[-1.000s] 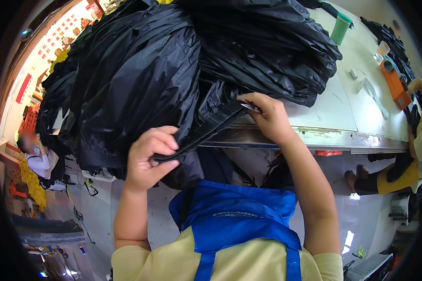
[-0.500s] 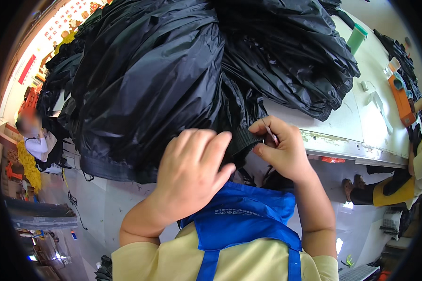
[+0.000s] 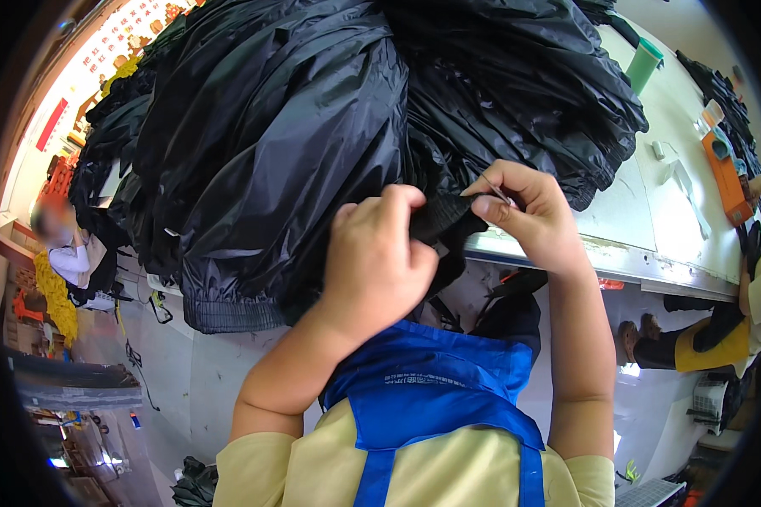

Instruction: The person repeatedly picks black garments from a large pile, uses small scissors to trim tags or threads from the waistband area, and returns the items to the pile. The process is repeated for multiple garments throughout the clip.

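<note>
Shiny black garments (image 3: pixel 287 152) with gathered elastic edges lie heaped on the table in front of me. My left hand (image 3: pixel 379 253) is closed on the dark fabric near the table's front edge, fingers curled. From the right, my right hand (image 3: pixel 533 215) pinches the edge of a ribbed black cuff (image 3: pixel 440 218) between thumb and forefinger. A thin metal tool (image 3: pixel 499 193), perhaps thread snips, lies within that same hand; most of it is hidden by the fingers. The cuff stretches between my two hands, above my blue apron (image 3: pixel 435 380).
The white table (image 3: pixel 617 241) runs to the right, with a green cup (image 3: pixel 644 66) and an orange box (image 3: pixel 725 177) on it. A person (image 3: pixel 68 249) is at the far left; another person's legs (image 3: pixel 693 346) show at right. Yellow fabric (image 3: pixel 55 296) is piled at left.
Both hands have moved up and away from me, drawing the cuff with them. The left fingers have curled onto the fabric. The heap's lower left edge has shifted, showing a gathered elastic band.
</note>
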### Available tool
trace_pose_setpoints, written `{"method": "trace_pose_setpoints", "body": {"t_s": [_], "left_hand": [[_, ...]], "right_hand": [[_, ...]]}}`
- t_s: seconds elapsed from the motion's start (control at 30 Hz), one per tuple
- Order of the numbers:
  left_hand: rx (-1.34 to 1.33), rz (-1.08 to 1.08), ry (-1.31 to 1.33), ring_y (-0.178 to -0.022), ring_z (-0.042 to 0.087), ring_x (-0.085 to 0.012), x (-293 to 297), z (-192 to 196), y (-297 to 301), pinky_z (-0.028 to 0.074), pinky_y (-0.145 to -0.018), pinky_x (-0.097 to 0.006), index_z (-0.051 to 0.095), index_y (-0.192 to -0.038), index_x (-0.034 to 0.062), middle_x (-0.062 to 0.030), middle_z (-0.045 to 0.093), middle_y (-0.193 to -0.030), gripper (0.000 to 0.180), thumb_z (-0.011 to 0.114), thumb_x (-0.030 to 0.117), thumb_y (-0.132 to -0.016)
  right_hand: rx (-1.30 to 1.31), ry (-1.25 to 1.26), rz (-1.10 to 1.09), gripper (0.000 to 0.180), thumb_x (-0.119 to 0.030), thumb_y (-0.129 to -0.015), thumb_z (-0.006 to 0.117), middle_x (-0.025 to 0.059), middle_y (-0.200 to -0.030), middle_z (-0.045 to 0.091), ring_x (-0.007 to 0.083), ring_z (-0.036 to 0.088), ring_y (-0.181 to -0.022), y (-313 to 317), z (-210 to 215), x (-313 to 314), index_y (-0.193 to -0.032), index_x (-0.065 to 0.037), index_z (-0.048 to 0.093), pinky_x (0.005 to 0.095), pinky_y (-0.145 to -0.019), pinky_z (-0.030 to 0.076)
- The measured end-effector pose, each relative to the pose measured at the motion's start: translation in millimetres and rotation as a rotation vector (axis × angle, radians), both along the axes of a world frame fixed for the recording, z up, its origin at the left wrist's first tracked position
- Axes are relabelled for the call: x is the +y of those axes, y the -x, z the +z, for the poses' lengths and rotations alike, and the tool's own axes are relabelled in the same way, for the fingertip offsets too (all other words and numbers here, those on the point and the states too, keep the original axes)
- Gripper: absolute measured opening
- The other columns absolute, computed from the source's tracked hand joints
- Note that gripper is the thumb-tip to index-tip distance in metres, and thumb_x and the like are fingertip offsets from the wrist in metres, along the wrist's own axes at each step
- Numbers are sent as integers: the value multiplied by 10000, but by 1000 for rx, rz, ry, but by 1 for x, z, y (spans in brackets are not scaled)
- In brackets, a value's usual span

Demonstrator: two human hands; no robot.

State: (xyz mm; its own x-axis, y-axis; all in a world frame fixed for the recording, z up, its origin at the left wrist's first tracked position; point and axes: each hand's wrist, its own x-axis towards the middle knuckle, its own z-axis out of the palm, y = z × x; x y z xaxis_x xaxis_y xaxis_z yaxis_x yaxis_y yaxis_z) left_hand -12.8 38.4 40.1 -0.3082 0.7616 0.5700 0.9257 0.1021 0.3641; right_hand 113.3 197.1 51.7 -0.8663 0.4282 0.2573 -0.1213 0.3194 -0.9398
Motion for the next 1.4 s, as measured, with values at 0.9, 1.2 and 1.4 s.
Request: {"method": "trace_pose_setpoints", "body": {"t_s": [0.9,1.2,1.4], "left_hand": [[-31,-54,15,-874,561,-266,-8,28,31,462,-783,-336,538,-1077,66,-123,544,-1037,367,686,84,-741],[410,-171,278,-967,500,-234,9,25,-7,355,-870,-405,657,-969,150,5,559,-936,311,696,160,-661],[297,-88,124,-823,538,-269,-20,23,22,446,-724,-365,649,-796,75,-59,558,-825,236,605,-71,-616]], "right_hand": [[-78,308,-424,223,-139,-986,436,-12,-752,564,5,365,-489,-22,-55,-25,-1139,-46,568,165,-440,293],[45,410,-144,235,-22,-921,472,66,-994,616,107,550,-937,-20,-71,-50,-1130,12,574,245,-836,423],[91,425,-331,215,6,-911,491,36,-927,621,70,522,-814,-24,-94,-54,-1094,-14,602,213,-737,399]]}}
